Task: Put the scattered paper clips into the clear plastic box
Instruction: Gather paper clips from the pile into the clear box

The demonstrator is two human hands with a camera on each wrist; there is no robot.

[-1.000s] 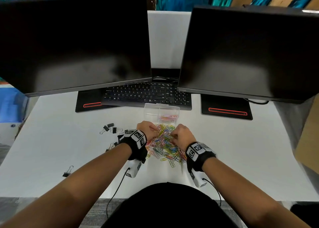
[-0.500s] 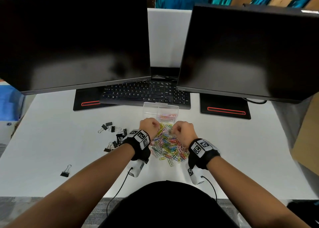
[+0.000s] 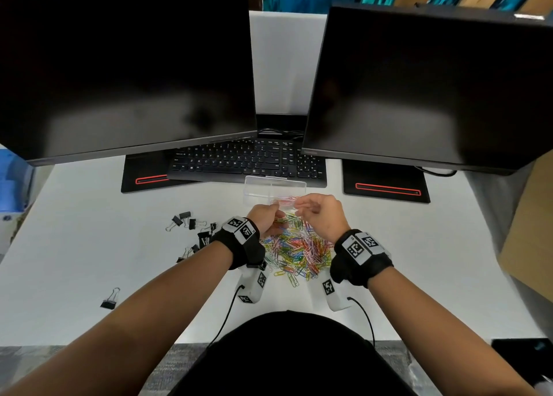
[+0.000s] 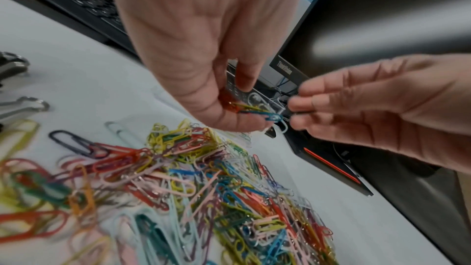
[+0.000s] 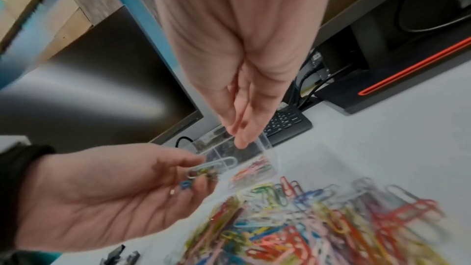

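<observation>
A heap of coloured paper clips [image 3: 296, 252] lies on the white desk [image 3: 89, 246], shown close up in the left wrist view as the same paper clips [image 4: 203, 178]. Just behind it stands the clear plastic box [image 3: 275, 187], with a few clips [image 5: 252, 172] inside. My left hand [image 3: 269, 213] hovers at the box's near edge and pinches a small bunch of clips [image 4: 254, 110], among them a pale blue clip [image 5: 214, 165]. My right hand [image 5: 239, 134] hangs over the box [image 5: 262, 144] with its fingers straight and nothing in them.
Black binder clips [image 3: 191, 225] lie scattered left of the heap, one more binder clip [image 3: 109, 301] near the front edge. A keyboard [image 3: 245, 162] and two dark monitors [image 3: 125, 66] on stands stand close behind the box.
Both hands rose off the heap and moved forward to the box. The left hand carried a bunch of clips; the right hand's fingers straightened over the box.
</observation>
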